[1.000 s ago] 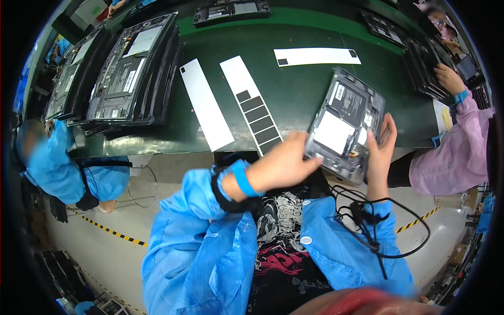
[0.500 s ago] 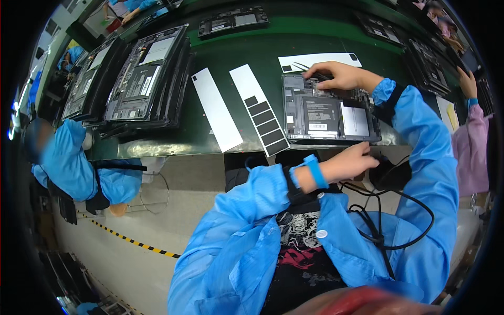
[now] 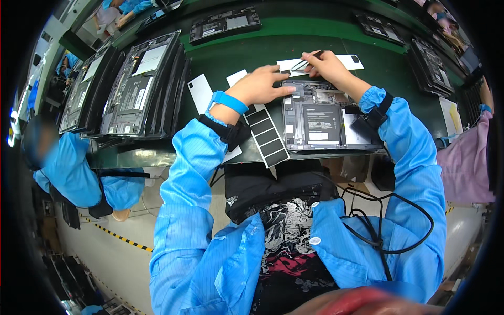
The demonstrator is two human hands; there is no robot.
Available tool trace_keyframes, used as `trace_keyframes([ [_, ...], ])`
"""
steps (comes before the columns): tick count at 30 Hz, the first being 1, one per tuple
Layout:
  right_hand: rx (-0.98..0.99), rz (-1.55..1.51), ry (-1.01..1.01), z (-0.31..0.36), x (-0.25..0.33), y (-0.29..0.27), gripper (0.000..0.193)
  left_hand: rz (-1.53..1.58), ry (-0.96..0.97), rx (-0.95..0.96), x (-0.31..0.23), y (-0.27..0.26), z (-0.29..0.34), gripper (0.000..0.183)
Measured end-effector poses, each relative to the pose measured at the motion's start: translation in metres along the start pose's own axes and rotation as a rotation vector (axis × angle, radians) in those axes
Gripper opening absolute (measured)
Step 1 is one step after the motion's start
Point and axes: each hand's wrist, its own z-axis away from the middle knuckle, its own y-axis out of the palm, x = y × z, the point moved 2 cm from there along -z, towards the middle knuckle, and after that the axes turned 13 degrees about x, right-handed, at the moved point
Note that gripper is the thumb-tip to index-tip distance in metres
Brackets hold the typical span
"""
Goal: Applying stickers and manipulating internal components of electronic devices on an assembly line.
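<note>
We see a green work surface (image 3: pixel 336 37) that runs from left to right, with a pale floor and a yellow-and-black striped line (image 3: pixel 118 237) on the near side. At far left a stack of opened devices (image 3: pixel 134 86) leans on the surface; further single units lie along the far edge (image 3: pixel 226 23) and at right (image 3: pixel 433 65). Another person in a blue coat (image 3: pixel 68 168) sits at left, and a pink sleeve (image 3: pixel 467 157) enters at right.

The opened device (image 3: pixel 325 118), its inner boards showing, lies flat near the front edge of the surface, directly before us. Our left hand (image 3: pixel 260 84) rests with fingers spread flat on the device's far left corner, holding nothing. Our right hand (image 3: pixel 328 65) lies just beyond the device's far edge and pinches thin tweezers (image 3: pixel 307 60) over a white strip (image 3: pixel 349 62). A strip of dark square pads (image 3: pixel 268 136) lies just left of the device, partly under the left forearm. A black cable (image 3: pixel 388 231) loops near our right sleeve.
</note>
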Motion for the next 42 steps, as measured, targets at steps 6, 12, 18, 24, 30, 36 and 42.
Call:
trace_keyframes([
  [6,-0.016,-0.112,-0.037,-0.004,-0.011,-0.004,0.029,-0.018,-0.08,0.099,0.002,0.005,-0.01,0.063],
  [12,-0.062,-0.135,-0.127,0.002,-0.008,0.002,0.026,-0.04,-0.078,0.083,0.004,0.004,-0.012,0.059],
  [18,-0.054,0.006,-0.15,-0.002,-0.01,0.003,0.026,-0.048,-0.101,0.097,0.005,0.003,-0.013,0.057],
  [24,-0.057,-0.055,-0.141,-0.002,-0.007,0.002,0.025,-0.068,-0.105,0.119,0.007,0.002,-0.015,0.057],
  [30,-0.056,-0.049,-0.147,-0.005,-0.012,0.0,0.026,-0.096,-0.103,0.118,0.006,0.0,-0.017,0.057],
  [36,-0.017,-0.104,-0.18,-0.003,-0.007,0.0,0.028,-0.183,-0.143,0.126,-0.004,-0.003,-0.013,0.057],
  [42,-0.073,-0.2,-0.233,0.009,0.0,-0.012,0.027,-0.188,-0.087,0.073,-0.001,-0.002,-0.018,0.063],
])
